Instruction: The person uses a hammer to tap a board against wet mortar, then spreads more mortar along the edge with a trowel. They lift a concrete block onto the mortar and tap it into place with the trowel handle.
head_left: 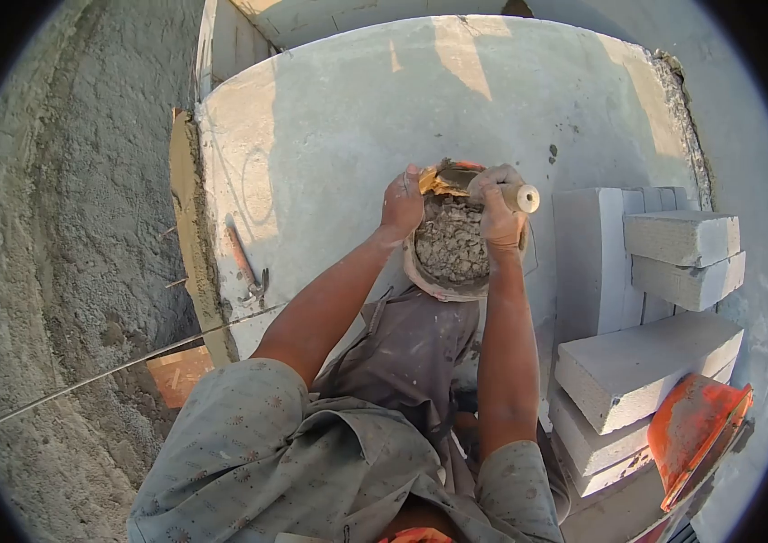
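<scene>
One mortar pan (pixel 450 288), one wooden-handled tool (pixel 523 198), one hammer (pixel 246 267), one orange basin (pixel 696 434), one taut string (pixel 85 385), about six grey blocks (pixel 646 366)

Your pan (pixel 429 282) is a round, shallow bowl with a mortar-crusted rim. It sits upright on the concrete slab (pixel 329 136), right in front of you. It is filled with mortar (pixel 452 242), grey, coarse and lumpy, heaped across the whole bowl. Your trowel (pixel 522 197) has a pale, round wooden handle. It lies roughly level over the pan's rim at 1 o'clock, with its butt end pointing to 3 o'clock. Your right hand (pixel 499 213) is wrapped round it and hides the blade. Your left hand (pixel 402 204) grips the pan's rim at 11 o'clock. A yellow-orange smeared edge shows at 12 o'clock; you cannot tell what it belongs to.
</scene>
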Tool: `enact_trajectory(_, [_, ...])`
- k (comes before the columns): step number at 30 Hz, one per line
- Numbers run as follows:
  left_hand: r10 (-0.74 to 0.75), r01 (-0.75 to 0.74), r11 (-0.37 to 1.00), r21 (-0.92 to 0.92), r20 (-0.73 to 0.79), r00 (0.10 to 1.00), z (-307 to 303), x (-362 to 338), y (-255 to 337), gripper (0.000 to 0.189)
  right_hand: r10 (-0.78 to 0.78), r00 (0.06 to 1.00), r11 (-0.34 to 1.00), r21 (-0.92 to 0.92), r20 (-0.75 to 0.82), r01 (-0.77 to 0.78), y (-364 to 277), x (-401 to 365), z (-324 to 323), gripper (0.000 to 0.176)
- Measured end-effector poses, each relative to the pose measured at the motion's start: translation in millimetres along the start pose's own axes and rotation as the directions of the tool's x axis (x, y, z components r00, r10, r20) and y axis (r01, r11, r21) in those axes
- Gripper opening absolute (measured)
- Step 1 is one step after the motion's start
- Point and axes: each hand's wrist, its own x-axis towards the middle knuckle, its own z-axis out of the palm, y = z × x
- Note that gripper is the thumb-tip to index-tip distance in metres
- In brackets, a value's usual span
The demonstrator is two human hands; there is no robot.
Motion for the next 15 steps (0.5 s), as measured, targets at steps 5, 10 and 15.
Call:
enact_trajectory(5, [-0.011,0.009,0.997,0.071,0.030,0.999,-4,5,1,0.058,0.176,0.912,0.976,-0.184,0.371,-0.114,-5,-18,-33,0.010])
enact_trajectory(10, [0.008,-0.009,1.000,0.024,0.045,0.999,-5,-3,9,0.061,-0.001,0.999,0.996,-0.093,-0.041,-0.003,-47,-1,-34,0.009])
enact_trajectory(15, [0.008,-0.011,0.999,0.044,0.068,0.998,-5,6,14,0.061,0.025,0.999,0.963,-0.267,-0.038,-0.034,28,-32,-40,0.010])
